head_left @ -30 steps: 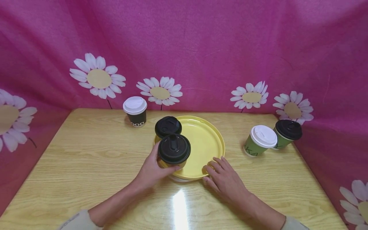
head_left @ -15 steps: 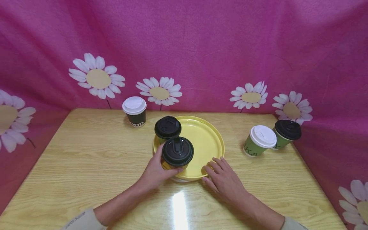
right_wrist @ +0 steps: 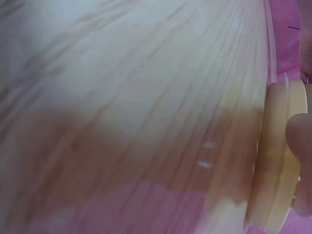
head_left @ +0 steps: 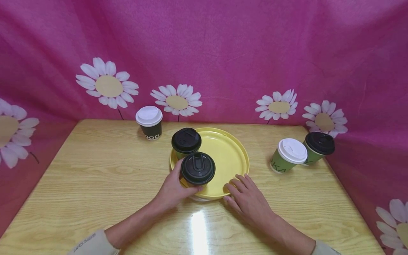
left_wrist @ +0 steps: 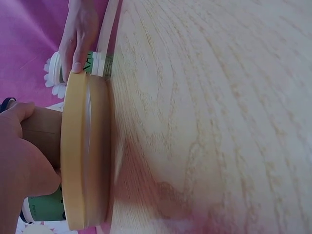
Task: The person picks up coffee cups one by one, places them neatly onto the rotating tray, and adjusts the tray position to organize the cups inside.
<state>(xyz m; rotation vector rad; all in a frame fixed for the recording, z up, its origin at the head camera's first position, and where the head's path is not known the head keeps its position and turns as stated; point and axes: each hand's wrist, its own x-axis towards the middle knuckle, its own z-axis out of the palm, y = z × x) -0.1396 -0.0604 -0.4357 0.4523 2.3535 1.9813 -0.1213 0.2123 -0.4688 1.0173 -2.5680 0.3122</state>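
We see the left hand (head_left: 172, 190) grasping the brown cup (head_left: 198, 168), its thumb across the near side and its fingers round the left side. The brown cup has a black lid and stands upright over the near left part of the yellow tray (head_left: 225, 156); we cannot tell whether its base touches the tray's floor. The right hand (head_left: 251, 201) holds the tray's near right rim, with the thumb on the outside and the fingers bent over the edge. Just beyond the brown cup, we find the black-lidded green cup (head_left: 186, 141) standing at the far left of the yellow tray. Under the tray we notice a paler round base (left_wrist: 100, 161) on the wooden tabletop (head_left: 108, 166).

At the far left of the tabletop stands a dark cup (head_left: 151, 129) with a white lid. Over on the right, well apart from the tray, we see a white-lidded green cup (head_left: 283, 161), and just behind it to the right another green cup (head_left: 315, 154) with a black lid. A pink cloth (head_left: 223, 53) with printed daisies (head_left: 108, 86) hangs behind.
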